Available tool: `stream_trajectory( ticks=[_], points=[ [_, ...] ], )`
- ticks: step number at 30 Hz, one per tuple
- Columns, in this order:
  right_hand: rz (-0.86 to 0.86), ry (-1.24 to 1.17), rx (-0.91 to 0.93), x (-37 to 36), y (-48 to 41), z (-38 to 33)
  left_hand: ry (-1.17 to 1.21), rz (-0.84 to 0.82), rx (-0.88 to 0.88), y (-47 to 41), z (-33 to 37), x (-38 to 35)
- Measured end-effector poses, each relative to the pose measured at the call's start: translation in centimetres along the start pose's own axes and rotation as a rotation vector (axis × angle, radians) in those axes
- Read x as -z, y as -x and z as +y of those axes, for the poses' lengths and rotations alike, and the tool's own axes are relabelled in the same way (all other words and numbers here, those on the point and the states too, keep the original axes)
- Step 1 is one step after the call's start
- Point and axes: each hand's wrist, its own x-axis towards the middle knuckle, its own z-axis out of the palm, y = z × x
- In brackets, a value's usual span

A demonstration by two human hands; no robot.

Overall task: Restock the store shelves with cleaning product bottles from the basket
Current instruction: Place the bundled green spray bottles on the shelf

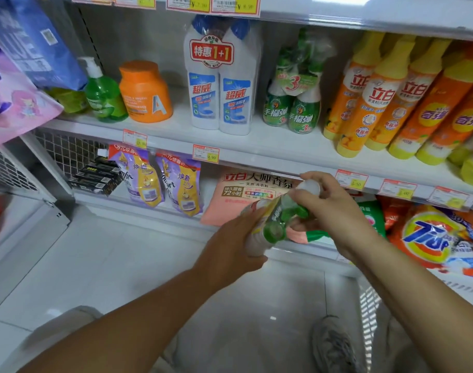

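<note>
From the head camera we see both hands out in front of us, holding a green and white bottle pack (273,224) tilted in the air before the lower shelf, well below the middle shelf (243,148). Our left hand (230,238) is curled round its base end. Our right hand (329,208) grips the neck end, fingers bent just under the white cap. On the middle shelf stand a green pump bottle (103,98), an orange jar (145,92), a twin pack of white bottles (219,103), a similar green pack (291,103) and a row of yellow-orange bottles (377,103). The basket we cannot make out.
</note>
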Motion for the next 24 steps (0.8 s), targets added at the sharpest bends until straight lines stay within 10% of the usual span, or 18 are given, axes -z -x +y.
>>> stream_trajectory(
  ticks=[7,24],
  points=[
    [-0.354,0.313,0.145,4.3,-1.2,-1.2,0.218,-0.222,0.093,0.4,1.4,2.4],
    [0.053,0.524,0.024,-1.9,-8.9,15.9,-0.158,-0.224,0.449,1.6,-10.8,-1.2]
  ],
)
